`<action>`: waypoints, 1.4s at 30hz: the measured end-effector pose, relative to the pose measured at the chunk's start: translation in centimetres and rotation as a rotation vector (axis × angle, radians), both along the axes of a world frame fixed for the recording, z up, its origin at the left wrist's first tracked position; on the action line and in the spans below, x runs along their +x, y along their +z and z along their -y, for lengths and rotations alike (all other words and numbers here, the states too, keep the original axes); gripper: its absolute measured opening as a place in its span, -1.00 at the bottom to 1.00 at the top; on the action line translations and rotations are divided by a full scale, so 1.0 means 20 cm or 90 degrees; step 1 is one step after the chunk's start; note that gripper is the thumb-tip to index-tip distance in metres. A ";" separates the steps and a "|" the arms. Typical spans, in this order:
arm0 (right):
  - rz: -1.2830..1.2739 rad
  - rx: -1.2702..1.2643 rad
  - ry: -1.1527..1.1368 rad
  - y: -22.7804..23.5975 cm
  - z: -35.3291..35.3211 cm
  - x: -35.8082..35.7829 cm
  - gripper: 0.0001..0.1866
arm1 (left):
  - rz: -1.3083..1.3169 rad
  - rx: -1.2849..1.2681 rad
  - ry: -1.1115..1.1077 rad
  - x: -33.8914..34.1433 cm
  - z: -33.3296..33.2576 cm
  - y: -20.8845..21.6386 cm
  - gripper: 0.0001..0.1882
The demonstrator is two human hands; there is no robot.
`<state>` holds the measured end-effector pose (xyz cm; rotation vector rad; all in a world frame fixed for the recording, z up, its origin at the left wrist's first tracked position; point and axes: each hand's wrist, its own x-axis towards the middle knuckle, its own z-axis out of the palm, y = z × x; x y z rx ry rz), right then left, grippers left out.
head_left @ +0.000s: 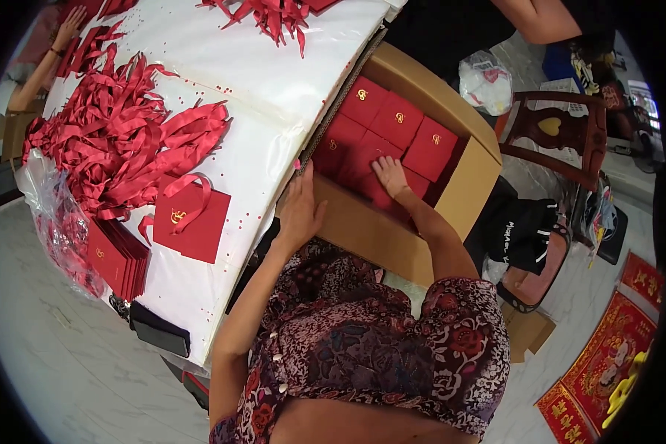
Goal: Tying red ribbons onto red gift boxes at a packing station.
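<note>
Several smooth, squarish red cards (425, 152) with gold emblems lie in rows inside the open cardboard box (362, 229) beside the white-covered table (259, 96). Palm down, the right hand (391, 176) lies on them with fingers loosely spread; whether it grips one I cannot tell. The left hand (301, 211), fingers nearly straight and thumb apart, rests by the box's edge, holding nothing visible. Glossy satin ribbons (118, 126) tangle in a heap near a crinkled clear bag (55, 229). What lies beneath the top cards is hidden; another person's arm (536, 18) is cut off above.
</note>
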<state>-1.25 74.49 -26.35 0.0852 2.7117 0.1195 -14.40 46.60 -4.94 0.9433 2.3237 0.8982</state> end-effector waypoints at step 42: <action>-0.181 -0.953 -0.379 1.60 -0.12 -0.29 -0.53 | 0.486 0.327 0.068 -0.02 -0.03 0.16 -0.08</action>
